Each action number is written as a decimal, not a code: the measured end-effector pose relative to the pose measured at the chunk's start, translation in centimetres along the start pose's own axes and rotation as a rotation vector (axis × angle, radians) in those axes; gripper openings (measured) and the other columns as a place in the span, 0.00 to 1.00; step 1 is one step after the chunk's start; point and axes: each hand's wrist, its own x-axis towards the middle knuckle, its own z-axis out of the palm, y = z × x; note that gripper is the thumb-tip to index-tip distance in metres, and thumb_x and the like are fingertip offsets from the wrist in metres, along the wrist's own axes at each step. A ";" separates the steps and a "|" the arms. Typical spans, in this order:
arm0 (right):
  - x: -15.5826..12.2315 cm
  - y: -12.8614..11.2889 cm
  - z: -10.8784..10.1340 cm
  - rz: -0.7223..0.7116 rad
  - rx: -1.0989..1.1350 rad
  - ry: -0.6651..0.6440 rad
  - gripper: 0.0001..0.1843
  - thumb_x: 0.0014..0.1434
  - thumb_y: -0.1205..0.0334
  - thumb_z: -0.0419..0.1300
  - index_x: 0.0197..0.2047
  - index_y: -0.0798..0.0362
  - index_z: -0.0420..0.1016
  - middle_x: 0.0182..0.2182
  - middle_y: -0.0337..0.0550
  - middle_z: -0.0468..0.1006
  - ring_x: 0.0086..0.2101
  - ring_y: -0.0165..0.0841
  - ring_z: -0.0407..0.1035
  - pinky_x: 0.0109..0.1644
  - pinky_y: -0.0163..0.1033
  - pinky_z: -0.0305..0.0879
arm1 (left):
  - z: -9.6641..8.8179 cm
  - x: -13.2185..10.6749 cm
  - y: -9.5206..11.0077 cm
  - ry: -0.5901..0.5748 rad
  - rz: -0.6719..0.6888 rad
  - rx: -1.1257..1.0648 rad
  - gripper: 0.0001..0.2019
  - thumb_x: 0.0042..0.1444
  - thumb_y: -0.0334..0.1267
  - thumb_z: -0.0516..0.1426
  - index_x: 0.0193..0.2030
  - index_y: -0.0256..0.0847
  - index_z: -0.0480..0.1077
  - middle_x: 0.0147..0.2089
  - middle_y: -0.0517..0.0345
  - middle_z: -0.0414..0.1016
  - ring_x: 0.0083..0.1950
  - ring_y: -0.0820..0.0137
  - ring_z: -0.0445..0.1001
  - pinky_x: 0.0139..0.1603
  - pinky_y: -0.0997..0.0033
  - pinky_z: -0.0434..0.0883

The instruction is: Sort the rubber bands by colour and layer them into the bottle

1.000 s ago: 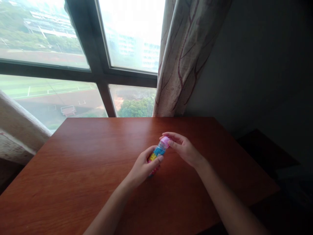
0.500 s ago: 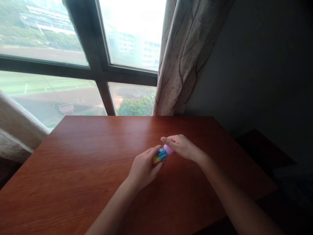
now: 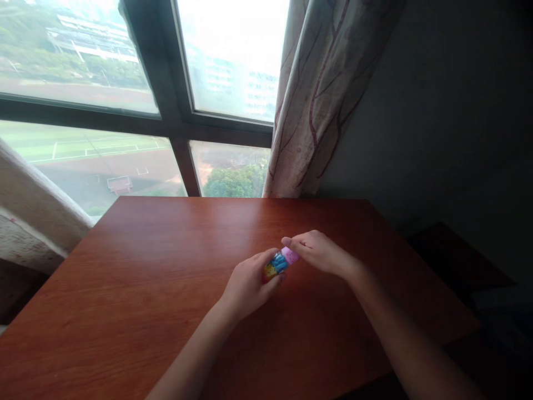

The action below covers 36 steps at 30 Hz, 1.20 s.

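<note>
A small clear tube filled with blue, yellow and red pieces lies tilted between my hands just above the brown wooden table. My left hand is wrapped round its lower body, hiding most of it. My right hand pinches the pink cap at the tube's upper end with thumb and fingers closed.
A large window with a dark frame runs behind the table's far edge. A patterned curtain hangs at the back right beside a dark wall. Pale fabric lies off the table's left side.
The tube has tipped lower and its visible part has shrunk as my left hand closed further round it. My right hand went from loosely touching the cap to pinching it.
</note>
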 end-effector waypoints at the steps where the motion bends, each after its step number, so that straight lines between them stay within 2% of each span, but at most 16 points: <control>1: -0.1 0.0 -0.2 -0.040 0.029 -0.007 0.26 0.65 0.42 0.50 0.39 0.56 0.78 0.35 0.44 0.77 0.34 0.32 0.70 0.40 0.36 0.63 | 0.0 0.0 0.0 -0.002 -0.002 -0.005 0.21 0.56 0.38 0.58 0.57 0.45 0.67 0.50 0.51 0.77 0.47 0.61 0.76 0.46 0.68 0.70; 3: -0.3 0.0 -0.5 -0.169 0.125 -0.067 0.23 0.61 0.46 0.58 0.52 0.54 0.73 0.49 0.47 0.74 0.44 0.34 0.70 0.46 0.37 0.64 | -0.1 0.1 0.1 0.001 -0.007 -0.027 0.19 0.56 0.37 0.58 0.56 0.44 0.67 0.49 0.52 0.78 0.46 0.62 0.76 0.46 0.69 0.69; 5: -0.5 0.1 -0.6 -0.259 0.213 -0.120 0.27 0.58 0.50 0.62 0.57 0.53 0.69 0.53 0.47 0.72 0.48 0.35 0.68 0.48 0.36 0.64 | -0.2 0.2 0.2 0.005 -0.011 -0.058 0.18 0.57 0.38 0.57 0.55 0.44 0.68 0.48 0.53 0.78 0.45 0.63 0.76 0.45 0.69 0.69; 8: -0.3 0.5 0.4 -0.176 0.193 -0.063 0.19 0.61 0.49 0.59 0.46 0.55 0.76 0.37 0.41 0.77 0.36 0.32 0.69 0.37 0.33 0.62 | -0.3 0.1 0.2 -0.006 -0.022 -0.071 0.17 0.57 0.38 0.57 0.55 0.45 0.68 0.47 0.55 0.78 0.44 0.64 0.75 0.45 0.70 0.69; 10: -0.2 0.7 1.2 -0.070 0.086 0.028 0.23 0.63 0.44 0.54 0.33 0.56 0.76 0.26 0.38 0.73 0.27 0.29 0.65 0.30 0.33 0.57 | -0.3 0.1 0.2 -0.013 -0.028 -0.057 0.19 0.56 0.37 0.58 0.56 0.45 0.68 0.49 0.55 0.78 0.46 0.63 0.75 0.46 0.70 0.68; 12: -0.2 1.0 1.8 -0.016 0.027 0.093 0.27 0.64 0.42 0.51 0.28 0.56 0.75 0.23 0.38 0.71 0.26 0.29 0.64 0.30 0.34 0.57 | -0.2 0.1 0.1 -0.012 -0.031 -0.050 0.20 0.56 0.37 0.59 0.57 0.45 0.67 0.50 0.54 0.77 0.47 0.63 0.75 0.47 0.69 0.68; 15: -0.6 1.3 1.8 -0.093 0.215 0.088 0.22 0.63 0.44 0.54 0.46 0.53 0.75 0.42 0.44 0.77 0.39 0.34 0.70 0.40 0.36 0.64 | -0.3 0.2 0.2 -0.008 -0.042 -0.080 0.18 0.57 0.38 0.58 0.54 0.44 0.68 0.47 0.56 0.78 0.44 0.65 0.74 0.44 0.71 0.68; 17: -0.9 1.4 1.5 -0.183 0.396 0.023 0.25 0.59 0.48 0.60 0.57 0.50 0.68 0.55 0.46 0.70 0.49 0.36 0.68 0.47 0.37 0.65 | -0.4 0.3 0.3 -0.008 -0.047 -0.113 0.16 0.57 0.38 0.57 0.53 0.44 0.69 0.44 0.57 0.78 0.41 0.66 0.74 0.42 0.73 0.67; 18: -1.0 1.5 1.4 -0.206 0.456 0.000 0.27 0.58 0.50 0.62 0.58 0.49 0.67 0.56 0.46 0.69 0.50 0.36 0.68 0.48 0.37 0.65 | -0.4 0.3 0.3 -0.008 -0.048 -0.125 0.15 0.57 0.39 0.57 0.52 0.43 0.69 0.43 0.57 0.78 0.40 0.67 0.74 0.42 0.73 0.67; 20: -1.0 1.5 1.6 -0.183 0.473 0.010 0.23 0.57 0.50 0.63 0.53 0.51 0.71 0.48 0.44 0.74 0.45 0.35 0.70 0.44 0.36 0.66 | -0.5 0.3 0.3 -0.017 -0.050 -0.136 0.15 0.57 0.39 0.57 0.52 0.43 0.70 0.43 0.58 0.78 0.40 0.67 0.74 0.41 0.73 0.67; 22: -0.7 1.5 2.3 -0.089 0.362 0.099 0.18 0.59 0.47 0.60 0.42 0.54 0.75 0.35 0.40 0.76 0.34 0.32 0.69 0.35 0.33 0.63 | -0.3 0.2 0.3 -0.035 -0.046 -0.138 0.16 0.57 0.38 0.58 0.52 0.44 0.70 0.43 0.57 0.78 0.40 0.67 0.74 0.41 0.73 0.67; 25: -0.5 1.2 3.4 0.063 0.105 0.228 0.24 0.61 0.42 0.55 0.25 0.54 0.71 0.20 0.36 0.69 0.24 0.28 0.61 0.26 0.32 0.52 | -0.1 0.1 0.3 -0.035 -0.046 -0.138 0.18 0.55 0.36 0.58 0.53 0.44 0.70 0.45 0.56 0.78 0.42 0.65 0.74 0.43 0.72 0.67; 27: -0.6 0.9 3.7 0.085 0.055 0.276 0.24 0.62 0.42 0.54 0.25 0.54 0.70 0.20 0.35 0.68 0.23 0.27 0.60 0.26 0.32 0.51 | -0.1 0.1 0.4 -0.021 -0.053 -0.170 0.19 0.55 0.36 0.59 0.54 0.44 0.70 0.45 0.56 0.78 0.43 0.64 0.74 0.44 0.72 0.67; 31: -0.9 0.6 3.5 -0.054 0.190 0.253 0.18 0.62 0.46 0.55 0.37 0.53 0.72 0.26 0.34 0.71 0.26 0.27 0.63 0.28 0.31 0.54 | 0.0 0.3 0.6 -0.063 -0.071 -0.376 0.17 0.58 0.41 0.57 0.53 0.40 0.71 0.44 0.56 0.78 0.42 0.65 0.74 0.43 0.72 0.69; 33: -0.8 0.7 3.7 -0.061 0.184 0.276 0.18 0.61 0.46 0.56 0.32 0.53 0.71 0.23 0.33 0.68 0.24 0.26 0.60 0.27 0.31 0.52 | 0.3 0.2 0.7 -0.088 -0.082 -0.415 0.17 0.59 0.43 0.56 0.53 0.38 0.71 0.42 0.56 0.78 0.40 0.66 0.74 0.41 0.73 0.69; 36: -0.3 1.3 4.9 0.033 0.124 0.399 0.21 0.60 0.45 0.56 0.25 0.53 0.66 0.18 0.32 0.64 0.21 0.25 0.57 0.25 0.32 0.48 | 1.0 0.0 0.7 -0.037 -0.106 -0.210 0.18 0.58 0.42 0.57 0.55 0.42 0.69 0.43 0.56 0.79 0.41 0.64 0.76 0.40 0.72 0.69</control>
